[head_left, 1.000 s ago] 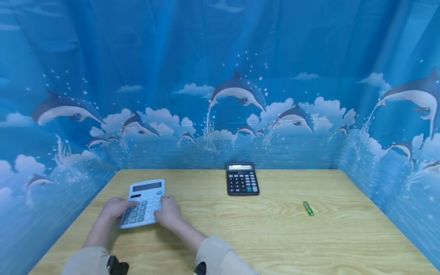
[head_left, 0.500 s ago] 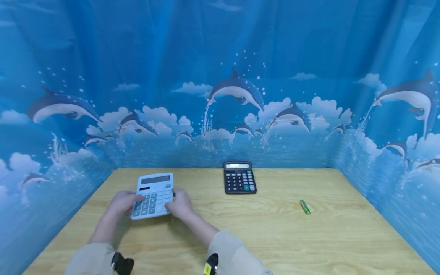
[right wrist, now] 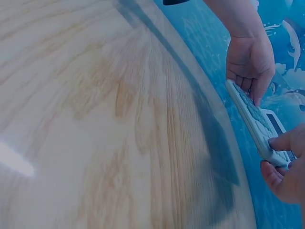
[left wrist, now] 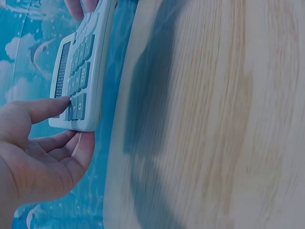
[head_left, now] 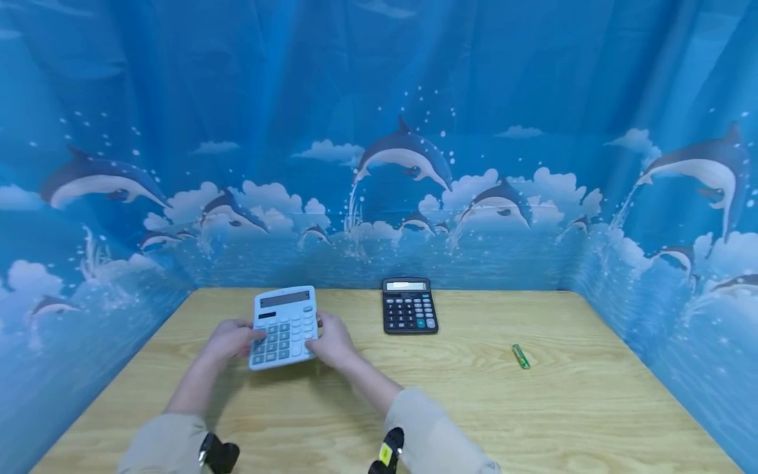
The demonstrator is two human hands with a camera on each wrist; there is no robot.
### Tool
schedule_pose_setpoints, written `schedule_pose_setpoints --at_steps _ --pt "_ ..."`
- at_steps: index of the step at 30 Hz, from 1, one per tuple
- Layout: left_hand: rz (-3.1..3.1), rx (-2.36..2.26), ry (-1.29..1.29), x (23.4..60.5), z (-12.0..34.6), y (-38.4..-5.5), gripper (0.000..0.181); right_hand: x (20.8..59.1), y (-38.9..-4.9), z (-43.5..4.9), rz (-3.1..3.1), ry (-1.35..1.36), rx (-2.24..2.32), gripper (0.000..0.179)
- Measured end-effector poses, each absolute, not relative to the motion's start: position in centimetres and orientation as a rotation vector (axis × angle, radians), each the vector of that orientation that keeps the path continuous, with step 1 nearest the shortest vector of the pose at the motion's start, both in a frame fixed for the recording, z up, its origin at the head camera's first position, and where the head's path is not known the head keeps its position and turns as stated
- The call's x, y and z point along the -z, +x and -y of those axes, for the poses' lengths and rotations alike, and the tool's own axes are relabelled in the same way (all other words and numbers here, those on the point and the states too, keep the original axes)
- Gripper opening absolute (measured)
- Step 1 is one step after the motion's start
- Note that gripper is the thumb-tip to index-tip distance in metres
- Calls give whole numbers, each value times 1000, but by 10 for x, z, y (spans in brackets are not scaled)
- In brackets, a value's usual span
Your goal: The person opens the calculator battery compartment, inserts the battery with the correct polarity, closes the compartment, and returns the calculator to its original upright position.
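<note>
A white calculator [head_left: 285, 329] with grey keys is held up off the table between both hands, its display tilted toward the back. My left hand [head_left: 233, 339] grips its left edge, thumb on the keys and fingers underneath, as the left wrist view shows with the calculator [left wrist: 81, 81] above its shadow. On the opposite edge my right hand [head_left: 333, 340] pinches it, thumb on the front face. In the right wrist view the right hand [right wrist: 288, 164] has its fingers curled beneath the calculator's side [right wrist: 252, 121].
A black calculator [head_left: 410, 306] lies at the back middle of the wooden table [head_left: 462, 408]. Farther right is a green battery [head_left: 521, 356]. A blue dolphin-print curtain [head_left: 331, 257] stands along the back and both sides.
Both hands have carried the white calculator to the right and slightly toward the back. The black calculator and battery stay where they were; the head view has shifted slightly.
</note>
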State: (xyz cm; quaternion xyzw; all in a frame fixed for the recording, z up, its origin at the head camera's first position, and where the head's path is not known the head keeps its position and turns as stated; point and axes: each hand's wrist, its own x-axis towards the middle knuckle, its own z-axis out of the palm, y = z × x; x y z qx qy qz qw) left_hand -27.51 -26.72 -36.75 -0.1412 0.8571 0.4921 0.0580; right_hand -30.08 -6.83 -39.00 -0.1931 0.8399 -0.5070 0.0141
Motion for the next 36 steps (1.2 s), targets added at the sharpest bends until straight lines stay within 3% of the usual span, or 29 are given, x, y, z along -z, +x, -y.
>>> schedule_pose_setpoints --at_steps 36 --pt "-2638 -1438 -280 357 176 -292 47 376 -304 -33 -2612 -283 1553 65"
